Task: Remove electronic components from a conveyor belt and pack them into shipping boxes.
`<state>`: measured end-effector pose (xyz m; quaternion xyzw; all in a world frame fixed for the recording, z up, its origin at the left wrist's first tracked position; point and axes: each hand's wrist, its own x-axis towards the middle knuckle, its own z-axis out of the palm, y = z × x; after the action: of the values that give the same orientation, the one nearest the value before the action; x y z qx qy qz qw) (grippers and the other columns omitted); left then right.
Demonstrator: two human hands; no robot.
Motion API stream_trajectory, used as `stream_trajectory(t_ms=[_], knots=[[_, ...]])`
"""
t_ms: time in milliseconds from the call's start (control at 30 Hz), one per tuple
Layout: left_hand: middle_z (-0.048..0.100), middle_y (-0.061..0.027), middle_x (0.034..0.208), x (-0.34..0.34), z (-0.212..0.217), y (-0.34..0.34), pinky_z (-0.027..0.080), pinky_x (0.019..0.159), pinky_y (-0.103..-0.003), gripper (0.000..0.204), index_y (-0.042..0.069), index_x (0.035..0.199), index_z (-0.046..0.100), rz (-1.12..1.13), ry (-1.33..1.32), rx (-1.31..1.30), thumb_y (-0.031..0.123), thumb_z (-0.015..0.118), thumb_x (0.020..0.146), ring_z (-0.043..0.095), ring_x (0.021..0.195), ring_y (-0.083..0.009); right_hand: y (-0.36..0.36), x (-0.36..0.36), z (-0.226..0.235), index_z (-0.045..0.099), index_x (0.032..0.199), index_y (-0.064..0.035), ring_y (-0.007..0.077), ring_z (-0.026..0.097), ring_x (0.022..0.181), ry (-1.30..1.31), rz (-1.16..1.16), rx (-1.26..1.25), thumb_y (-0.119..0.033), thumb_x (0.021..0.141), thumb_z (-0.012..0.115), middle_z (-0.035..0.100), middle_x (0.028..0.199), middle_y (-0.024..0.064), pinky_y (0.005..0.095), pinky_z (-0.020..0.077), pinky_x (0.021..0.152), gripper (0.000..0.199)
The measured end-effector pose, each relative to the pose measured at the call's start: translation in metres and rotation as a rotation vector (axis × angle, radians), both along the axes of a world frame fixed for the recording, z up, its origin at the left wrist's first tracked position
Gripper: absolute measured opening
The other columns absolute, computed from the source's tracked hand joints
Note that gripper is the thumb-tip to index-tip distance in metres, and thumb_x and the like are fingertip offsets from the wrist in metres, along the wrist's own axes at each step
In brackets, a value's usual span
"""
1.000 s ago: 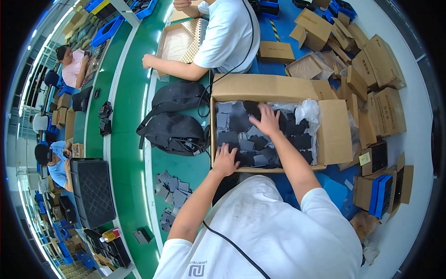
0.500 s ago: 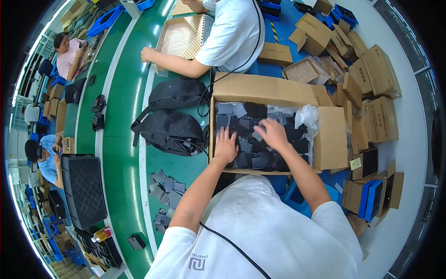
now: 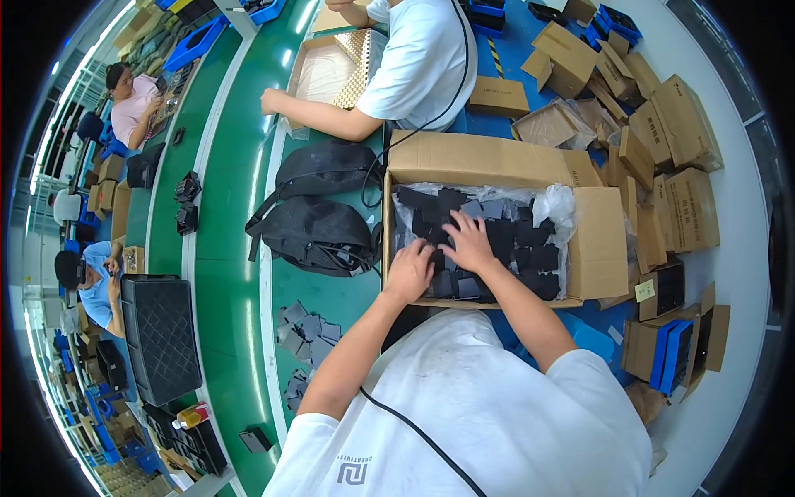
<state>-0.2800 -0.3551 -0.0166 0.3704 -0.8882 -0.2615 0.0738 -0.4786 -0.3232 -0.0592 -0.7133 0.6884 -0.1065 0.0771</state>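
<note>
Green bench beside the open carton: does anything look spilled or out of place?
Yes: grey pieces lie in a loose, untidy scatter on the green bench, outside the open carton, which holds similar flat dark pieces. Whether they spilled or were put there, I can't tell.

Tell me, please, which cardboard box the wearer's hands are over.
The open box of dark flat pieces, under the left hand and right hand; neither is over another box.

A wide fisheye, left of a side-by-side pair on the person's head, looks down over the white T-shirt (image 3: 472, 406) at the left hand (image 3: 410, 272), right hand (image 3: 469, 246) and open cardboard box (image 3: 601, 240), all near, with the green bench (image 3: 222, 323) leftward.
</note>
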Motion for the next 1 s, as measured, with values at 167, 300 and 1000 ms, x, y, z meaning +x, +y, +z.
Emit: stream_trajectory(t_ms=[167,300,1000], knots=[[0.044,-0.0191,0.136,-0.001,-0.032,0.001,0.037,0.102,-0.048,0.048,0.004,0.126,0.051,0.074,-0.010,-0.169,0.017,0.062,0.082,0.038,0.132,-0.0404,0.016,0.003,0.044,0.064,0.111,-0.0103,0.0312,0.050,0.116,-0.144,0.224,0.343,-0.034,0.083,0.063,0.056,0.127,0.0106,0.0496,0.0352,0.100,0.037],[0.043,-0.0194,0.137,-0.009,-0.030,0.021,0.035,0.105,-0.050,0.050,0.003,0.127,0.050,0.027,-0.054,-0.271,0.019,0.062,0.082,0.035,0.134,-0.0409,-0.017,-0.011,0.057,0.066,0.108,-0.0089,0.0272,0.057,0.107,-0.430,0.052,0.427,-0.032,0.086,0.061,0.064,0.114,0.0082,0.0446,0.0372,0.100,0.033],[0.047,-0.0182,0.135,0.007,-0.042,0.027,0.044,0.092,-0.040,0.053,0.004,0.133,0.044,0.195,-0.097,-0.146,0.025,0.058,0.086,0.053,0.114,-0.0352,-0.022,-0.005,0.060,0.060,0.121,-0.0169,0.0392,0.039,0.129,-0.142,0.084,0.663,-0.044,0.082,0.061,0.048,0.139,0.0092,0.0649,0.0286,0.103,0.048]])
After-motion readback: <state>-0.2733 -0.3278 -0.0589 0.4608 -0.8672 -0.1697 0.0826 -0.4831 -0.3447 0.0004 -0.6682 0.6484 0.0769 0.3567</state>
